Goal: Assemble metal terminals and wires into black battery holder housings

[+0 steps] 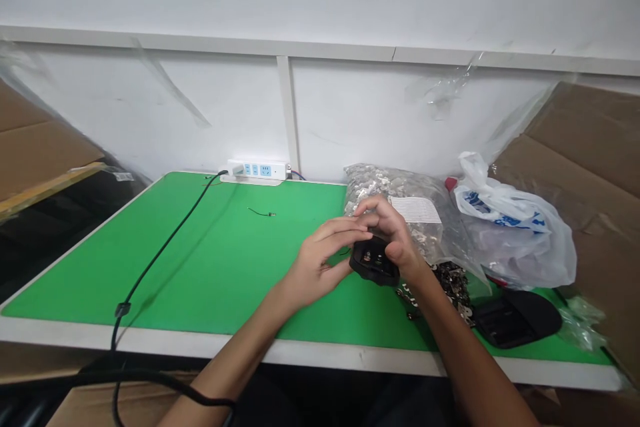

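Both hands hold a small black plastic housing (pixel 375 260) above the green table mat (pixel 240 273). Its hollow side faces me, with small metallic spots inside. My left hand (pixel 323 260) grips its left side, fingers along the top and thumb below. My right hand (pixel 395 240) curls over it from the right, the thumb at the upper right edge. Right under my right forearm lies a heap of small metal parts (pixel 453 287), partly hidden by that arm. A larger black plastic shell (pixel 517 317) rests to the right of the heap.
A clear bag of metal pieces (pixel 365 180) and a tied white plastic bag (pixel 520 247) stand at the back right. By the wall is a power strip (pixel 257 170), its black cable (pixel 170 240) crossing the left side. A short thin wire (pixel 263 213) lies mid-table. Cardboard (pixel 590 213) flanks the right.
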Demonstrator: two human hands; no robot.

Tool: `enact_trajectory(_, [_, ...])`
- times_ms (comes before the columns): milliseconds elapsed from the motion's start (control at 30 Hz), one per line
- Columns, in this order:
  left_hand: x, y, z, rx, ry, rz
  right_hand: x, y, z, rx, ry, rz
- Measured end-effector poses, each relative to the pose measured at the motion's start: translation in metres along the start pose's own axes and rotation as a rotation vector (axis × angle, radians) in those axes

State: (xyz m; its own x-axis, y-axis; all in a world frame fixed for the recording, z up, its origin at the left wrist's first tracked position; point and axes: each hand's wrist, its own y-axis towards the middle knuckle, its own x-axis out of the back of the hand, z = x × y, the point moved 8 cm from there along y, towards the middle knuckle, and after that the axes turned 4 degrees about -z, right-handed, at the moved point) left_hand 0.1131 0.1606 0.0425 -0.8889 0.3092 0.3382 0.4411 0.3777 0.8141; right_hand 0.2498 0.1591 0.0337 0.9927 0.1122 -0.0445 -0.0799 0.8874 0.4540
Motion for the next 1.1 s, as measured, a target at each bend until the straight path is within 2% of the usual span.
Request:
enact_trajectory(167, [-0.001,0.001,-0.002,-0.02,0.041,0.05,-0.003,0.0,0.003,0.025,-0.036,0.037])
enact_trajectory(333, [-0.001,-0.001,-0.002,-0.063,0.027,0.057,-0.006,-0.002,-0.001,0.002,0.047,0.063])
enact_trajectory(667, [-0.004,-0.002,0.001,-0.101,0.069,0.074,0.003,0.0,-0.013,-0.045,0.055,0.092])
enact_trajectory(1100, [-0.004,-0.006,0.006,-0.063,0.239,0.05,-0.005,0.004,-0.021,-0.121,0.12,0.031])
